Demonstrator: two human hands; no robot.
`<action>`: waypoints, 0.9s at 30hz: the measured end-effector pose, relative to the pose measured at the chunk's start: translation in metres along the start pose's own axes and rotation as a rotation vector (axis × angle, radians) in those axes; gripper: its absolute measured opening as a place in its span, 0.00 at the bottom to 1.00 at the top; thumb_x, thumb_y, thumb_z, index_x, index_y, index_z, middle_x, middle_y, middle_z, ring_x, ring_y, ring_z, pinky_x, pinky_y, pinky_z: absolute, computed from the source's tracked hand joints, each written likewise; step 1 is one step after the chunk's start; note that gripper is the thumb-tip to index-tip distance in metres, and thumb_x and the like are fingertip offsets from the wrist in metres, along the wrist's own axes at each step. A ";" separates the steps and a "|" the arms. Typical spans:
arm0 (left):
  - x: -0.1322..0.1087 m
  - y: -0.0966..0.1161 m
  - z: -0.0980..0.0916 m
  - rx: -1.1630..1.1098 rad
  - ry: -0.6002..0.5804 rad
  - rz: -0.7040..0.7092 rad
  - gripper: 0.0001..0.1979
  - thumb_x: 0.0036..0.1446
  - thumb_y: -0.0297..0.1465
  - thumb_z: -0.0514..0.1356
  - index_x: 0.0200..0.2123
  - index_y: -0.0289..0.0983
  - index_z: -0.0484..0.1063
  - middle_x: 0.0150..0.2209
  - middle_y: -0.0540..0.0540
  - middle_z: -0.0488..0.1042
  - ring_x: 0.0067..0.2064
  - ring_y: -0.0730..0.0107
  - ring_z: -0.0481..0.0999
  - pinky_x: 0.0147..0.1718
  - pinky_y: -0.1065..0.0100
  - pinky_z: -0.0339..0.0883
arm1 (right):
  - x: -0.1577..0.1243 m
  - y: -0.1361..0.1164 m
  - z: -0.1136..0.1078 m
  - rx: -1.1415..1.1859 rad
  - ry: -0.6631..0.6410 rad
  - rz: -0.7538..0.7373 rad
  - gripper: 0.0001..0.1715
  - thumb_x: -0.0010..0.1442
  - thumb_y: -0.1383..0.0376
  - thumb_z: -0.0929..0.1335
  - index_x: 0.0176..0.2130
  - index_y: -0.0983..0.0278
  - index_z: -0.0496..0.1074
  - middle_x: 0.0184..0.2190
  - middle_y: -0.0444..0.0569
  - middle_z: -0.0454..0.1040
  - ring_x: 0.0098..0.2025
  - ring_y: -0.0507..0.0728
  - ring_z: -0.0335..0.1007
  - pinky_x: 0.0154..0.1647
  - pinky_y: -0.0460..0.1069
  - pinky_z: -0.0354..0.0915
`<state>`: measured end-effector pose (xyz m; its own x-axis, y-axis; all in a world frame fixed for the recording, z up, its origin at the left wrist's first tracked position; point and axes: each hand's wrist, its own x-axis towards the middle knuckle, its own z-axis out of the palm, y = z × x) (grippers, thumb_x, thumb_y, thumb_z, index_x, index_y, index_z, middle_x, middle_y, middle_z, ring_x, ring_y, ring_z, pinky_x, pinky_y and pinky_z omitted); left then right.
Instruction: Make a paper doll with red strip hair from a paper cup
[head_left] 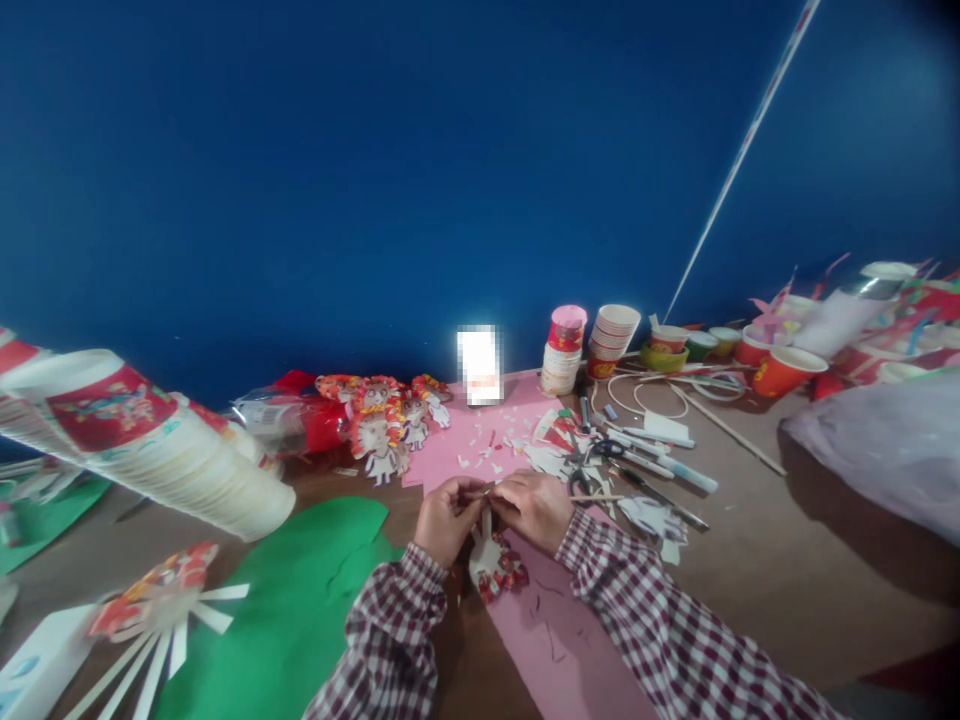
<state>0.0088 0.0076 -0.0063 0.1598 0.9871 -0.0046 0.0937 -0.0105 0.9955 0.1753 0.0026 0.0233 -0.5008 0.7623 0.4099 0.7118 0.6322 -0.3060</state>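
My left hand [448,518] and my right hand [538,506] meet at the middle of the table, fingers closed in a pinch. Between them they hold a white paper cut-out figure [487,560] with a red and orange frilled edge. Its frilled end hangs toward me, and narrow white strips run up to my fingertips. What the fingertips do to the strips is too small to make out. Beneath the figure lies a pink paper sheet [559,640]. Just beyond my right hand are scissors [581,482], partly covered by paper scraps [551,455].
Similar paper figures [382,425] lie at the back left. Green paper [300,600] and a long leaning stack of paper cups [187,470] are on the left. Pens [675,470], cup stacks [562,350], an orange cup [789,372] and a plastic bag [885,440] are right.
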 end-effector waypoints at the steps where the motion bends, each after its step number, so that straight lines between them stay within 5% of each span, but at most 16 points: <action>1: 0.000 0.000 0.000 0.004 0.000 0.004 0.13 0.43 0.31 0.61 0.34 0.32 0.68 0.30 0.44 0.74 0.33 0.68 0.74 0.34 0.68 0.68 | 0.000 0.000 0.000 0.005 -0.001 0.000 0.06 0.56 0.65 0.64 0.34 0.62 0.70 0.28 0.44 0.73 0.32 0.52 0.66 0.33 0.45 0.58; 13: -0.001 0.001 0.003 0.070 -0.045 0.068 0.15 0.46 0.29 0.57 0.40 0.32 0.68 0.35 0.43 0.74 0.37 0.68 0.74 0.37 0.67 0.68 | -0.001 0.003 0.004 0.055 0.063 -0.035 0.04 0.55 0.68 0.65 0.32 0.63 0.69 0.29 0.45 0.73 0.33 0.52 0.66 0.35 0.46 0.59; 18: -0.002 0.010 0.001 0.199 -0.083 0.121 0.12 0.50 0.32 0.55 0.35 0.34 0.74 0.35 0.44 0.76 0.38 0.66 0.74 0.41 0.65 0.66 | -0.001 0.002 0.002 0.044 0.067 -0.049 0.04 0.55 0.69 0.64 0.31 0.64 0.69 0.28 0.46 0.72 0.32 0.52 0.65 0.34 0.46 0.59; 27: -0.002 0.013 -0.003 0.334 -0.091 0.043 0.13 0.50 0.36 0.55 0.31 0.35 0.76 0.27 0.48 0.77 0.30 0.67 0.73 0.31 0.70 0.66 | -0.002 0.003 0.004 0.000 0.043 -0.055 0.04 0.56 0.67 0.64 0.30 0.64 0.69 0.27 0.45 0.71 0.32 0.51 0.65 0.35 0.45 0.58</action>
<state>0.0073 0.0060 0.0071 0.2563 0.9665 0.0132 0.3991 -0.1183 0.9092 0.1765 0.0036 0.0185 -0.5178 0.7197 0.4625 0.6839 0.6730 -0.2816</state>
